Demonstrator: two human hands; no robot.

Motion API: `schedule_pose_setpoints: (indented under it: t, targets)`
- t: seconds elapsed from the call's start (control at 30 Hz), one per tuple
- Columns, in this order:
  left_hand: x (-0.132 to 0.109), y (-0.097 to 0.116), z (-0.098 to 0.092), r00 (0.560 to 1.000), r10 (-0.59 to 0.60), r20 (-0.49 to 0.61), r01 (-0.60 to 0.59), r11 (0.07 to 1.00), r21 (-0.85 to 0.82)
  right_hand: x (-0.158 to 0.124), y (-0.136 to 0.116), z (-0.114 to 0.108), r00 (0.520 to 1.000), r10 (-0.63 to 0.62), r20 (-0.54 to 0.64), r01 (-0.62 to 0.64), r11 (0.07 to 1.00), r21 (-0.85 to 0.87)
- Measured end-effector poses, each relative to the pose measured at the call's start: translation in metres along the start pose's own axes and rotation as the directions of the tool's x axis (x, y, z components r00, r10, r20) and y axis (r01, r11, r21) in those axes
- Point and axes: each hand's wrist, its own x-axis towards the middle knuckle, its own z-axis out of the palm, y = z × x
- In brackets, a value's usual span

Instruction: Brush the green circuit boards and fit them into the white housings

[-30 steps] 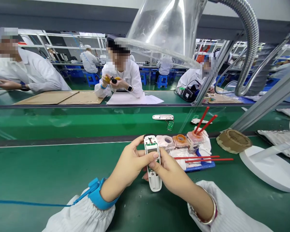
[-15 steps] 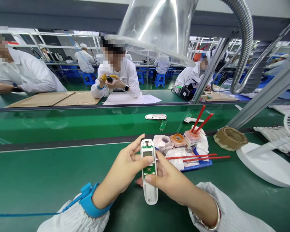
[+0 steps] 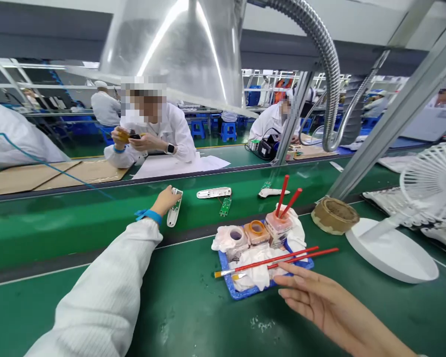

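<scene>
White plastic housing (image 3: 173, 215) lies on the far strip of the green counter (image 3: 193, 317), its long axis nearly upright in the view and tilted slightly, the upper end leaning right, away from the person. A green board (image 3: 176, 204) shows in its upper part. The left hand (image 3: 166, 201), with a blue wrist strap (image 3: 148, 215), is curled over that upper end and touching it; how firmly it grips, I cannot tell. The right hand (image 3: 315, 302) is open, fingers spread, just beside the corner of a blue tray (image 3: 228, 280). The tray carries small pots (image 3: 257, 233), white cloth (image 3: 254, 263) and two red-handled brushes (image 3: 267, 263). Farther along lie a white casing (image 3: 213, 193) and a loose green board (image 3: 225, 206).
</scene>
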Motion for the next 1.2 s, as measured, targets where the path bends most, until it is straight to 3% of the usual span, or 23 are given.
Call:
schedule_pose_setpoints:
  t: [0.1,0.23,0.33,0.4,0.5,0.6,0.63,0.67,0.7,0.77,0.8,0.83,0.9,0.97,1.0,1.03,1.1,1.2]
  targets:
    - [0.024,0.006,0.014,0.996,0.026,0.087,-0.039,0.988,0.15,0.009,-0.003,-0.002,1.0,0.009,-0.029,-0.008,0.999,0.04]
    - [0.035,0.016,0.025,0.987,0.071,0.147,-0.109,0.955,0.276,0.018,-0.007,0.003,0.995,0.056,-0.084,-0.051,0.997,0.052]
    - [0.034,0.03,0.035,0.966,0.179,0.187,-0.228,0.931,0.286,0.025,-0.009,0.006,0.987,0.115,-0.116,-0.105,0.991,0.088]
    - [0.031,0.042,0.046,0.923,0.288,0.255,-0.347,0.909,0.232,0.03,-0.008,0.008,0.988,0.119,-0.098,-0.109,0.989,0.098]
    - [0.026,0.057,0.064,0.855,0.386,0.346,-0.446,0.888,0.112,0.036,-0.002,0.01,1.0,0.017,-0.017,-0.017,1.0,-0.005]
    - [0.026,0.062,0.07,0.853,0.376,0.361,-0.407,0.913,0.013,0.035,0.002,0.014,0.976,-0.202,0.077,0.215,0.943,-0.254]
    - [0.026,0.062,0.069,0.862,0.363,0.354,-0.38,0.925,-0.022,0.032,0.002,0.015,0.936,-0.314,0.157,0.351,0.854,-0.385]
    - [0.025,0.061,0.065,0.873,0.35,0.339,-0.351,0.934,-0.061,0.027,0.001,0.017,0.861,-0.419,0.289,0.509,0.69,-0.515]
    - [0.024,0.059,0.06,0.886,0.339,0.318,-0.322,0.941,-0.107,0.022,0.0,0.018,0.752,-0.48,0.452,0.654,0.452,-0.607]
    - [0.015,0.054,0.048,0.912,0.318,0.258,-0.264,0.938,-0.224,0.01,-0.004,0.018,0.494,-0.447,0.746,0.82,-0.046,-0.57]
    - [0.008,0.051,0.04,0.924,0.308,0.226,-0.236,0.926,-0.295,0.005,-0.006,0.017,0.383,-0.417,0.824,0.85,-0.19,-0.491]
    - [0.0,0.048,0.032,0.934,0.298,0.196,-0.21,0.904,-0.373,0.001,-0.009,0.016,0.305,-0.421,0.855,0.87,-0.242,-0.429]
    - [-0.023,0.04,0.014,0.949,0.282,0.143,-0.168,0.833,-0.528,-0.003,-0.016,0.012,0.228,-0.575,0.786,0.914,-0.151,-0.376]
    - [-0.05,0.032,-0.005,0.958,0.271,0.09,-0.148,0.743,-0.653,-0.003,-0.027,0.012,0.25,-0.742,0.622,0.926,-0.003,-0.377]
    - [-0.064,0.028,-0.015,0.964,0.255,0.072,-0.131,0.694,-0.708,-0.002,-0.034,0.014,0.268,-0.789,0.553,0.91,0.019,-0.414]
    - [-0.078,0.025,-0.024,0.972,0.225,0.064,-0.095,0.631,-0.77,-0.001,-0.042,0.017,0.278,-0.815,0.508,0.882,0.008,-0.471]
    - [-0.106,0.019,-0.04,0.989,0.068,0.135,0.091,0.442,-0.892,0.004,-0.057,0.029,0.303,-0.815,0.493,0.758,-0.107,-0.643]
    - [-0.145,0.014,-0.054,0.941,-0.14,0.308,0.337,0.295,-0.894,0.018,-0.071,0.051,0.392,-0.736,0.552,0.638,-0.215,-0.739]
